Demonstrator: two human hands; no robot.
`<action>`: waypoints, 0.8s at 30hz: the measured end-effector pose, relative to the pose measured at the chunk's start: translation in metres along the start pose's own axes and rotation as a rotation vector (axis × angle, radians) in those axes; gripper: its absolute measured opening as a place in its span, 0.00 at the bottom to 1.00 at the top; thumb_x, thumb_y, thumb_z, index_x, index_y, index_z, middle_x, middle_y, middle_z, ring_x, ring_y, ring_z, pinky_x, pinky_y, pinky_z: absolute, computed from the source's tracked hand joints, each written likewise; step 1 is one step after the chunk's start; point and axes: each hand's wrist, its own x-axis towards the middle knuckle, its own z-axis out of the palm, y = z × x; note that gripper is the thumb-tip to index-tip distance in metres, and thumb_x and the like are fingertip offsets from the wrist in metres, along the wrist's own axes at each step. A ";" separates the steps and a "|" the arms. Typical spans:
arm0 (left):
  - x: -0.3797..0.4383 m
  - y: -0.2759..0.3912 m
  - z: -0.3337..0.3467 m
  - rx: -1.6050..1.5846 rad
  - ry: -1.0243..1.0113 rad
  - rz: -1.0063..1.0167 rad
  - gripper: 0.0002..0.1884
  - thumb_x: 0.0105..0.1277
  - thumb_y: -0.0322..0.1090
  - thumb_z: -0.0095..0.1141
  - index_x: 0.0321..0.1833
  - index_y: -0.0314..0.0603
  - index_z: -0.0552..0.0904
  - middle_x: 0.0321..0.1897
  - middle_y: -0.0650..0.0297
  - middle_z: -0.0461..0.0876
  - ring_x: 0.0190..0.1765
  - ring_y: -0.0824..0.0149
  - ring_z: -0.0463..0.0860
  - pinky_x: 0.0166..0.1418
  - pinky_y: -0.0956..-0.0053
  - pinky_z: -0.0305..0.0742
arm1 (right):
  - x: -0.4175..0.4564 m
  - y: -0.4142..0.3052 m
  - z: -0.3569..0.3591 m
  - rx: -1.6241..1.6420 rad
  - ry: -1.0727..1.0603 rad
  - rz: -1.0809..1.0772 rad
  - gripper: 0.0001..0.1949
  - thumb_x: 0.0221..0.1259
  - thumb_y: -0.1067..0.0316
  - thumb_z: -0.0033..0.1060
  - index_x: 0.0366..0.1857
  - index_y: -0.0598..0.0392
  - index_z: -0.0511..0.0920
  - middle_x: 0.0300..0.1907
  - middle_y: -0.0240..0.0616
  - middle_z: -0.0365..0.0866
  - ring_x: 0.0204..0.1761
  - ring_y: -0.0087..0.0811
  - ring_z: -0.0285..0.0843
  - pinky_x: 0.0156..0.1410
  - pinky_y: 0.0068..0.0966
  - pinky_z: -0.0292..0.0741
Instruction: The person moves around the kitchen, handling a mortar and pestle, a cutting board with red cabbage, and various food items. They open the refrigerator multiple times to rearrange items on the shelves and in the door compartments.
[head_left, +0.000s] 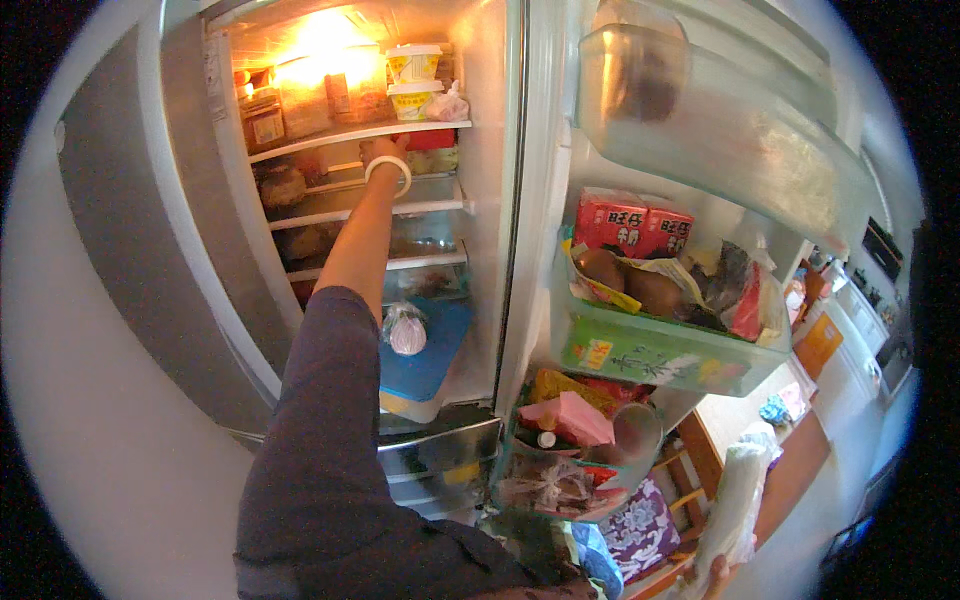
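My left hand (384, 152), with a pale bangle at the wrist, reaches deep into an open refrigerator, just below its top shelf (360, 137). Beside its fingers is a red box (433, 139); whether they touch it or hold anything is hidden. At the lower right, my right hand (712, 576) grips the lower end of a long, pale bundle in clear plastic (733, 495), held outside the open door. What the plastic wraps is unclear. Two stacked white-and-yellow tubs (412, 81) and a small knotted plastic bag (448, 105) stand on the shelf above my left hand.
A plastic-wrapped round item (407, 334) sits on a blue lid (435, 360) low in the refrigerator. Door bins (667, 352) with red cartons (630, 221) and packets jut out at right. Behind are a wooden chair (694, 480) and a table (799, 465).
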 end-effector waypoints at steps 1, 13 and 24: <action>0.000 0.005 0.001 0.046 0.049 -0.032 0.31 0.58 0.57 0.56 0.54 0.37 0.76 0.55 0.45 0.72 0.56 0.49 0.74 0.60 0.55 0.67 | 0.002 0.002 -0.003 -0.008 -0.003 0.030 0.26 0.56 0.62 0.57 0.58 0.56 0.62 0.40 0.44 0.72 0.24 0.34 0.68 0.24 0.27 0.66; -0.099 -0.012 -0.066 -0.807 -0.212 0.261 0.26 0.59 0.47 0.57 0.53 0.32 0.76 0.45 0.53 0.79 0.49 0.58 0.77 0.55 0.69 0.69 | 0.019 0.004 -0.003 0.014 -0.082 0.020 0.35 0.48 0.56 0.61 0.60 0.58 0.59 0.42 0.44 0.72 0.22 0.24 0.66 0.18 0.17 0.63; -0.314 -0.106 -0.112 0.096 -0.197 0.531 0.36 0.48 0.47 0.68 0.60 0.43 0.69 0.58 0.48 0.66 0.55 0.46 0.71 0.61 0.60 0.67 | 0.030 -0.009 0.002 0.028 -0.238 0.049 0.34 0.46 0.56 0.58 0.58 0.59 0.60 0.37 0.42 0.69 0.22 0.26 0.66 0.16 0.18 0.60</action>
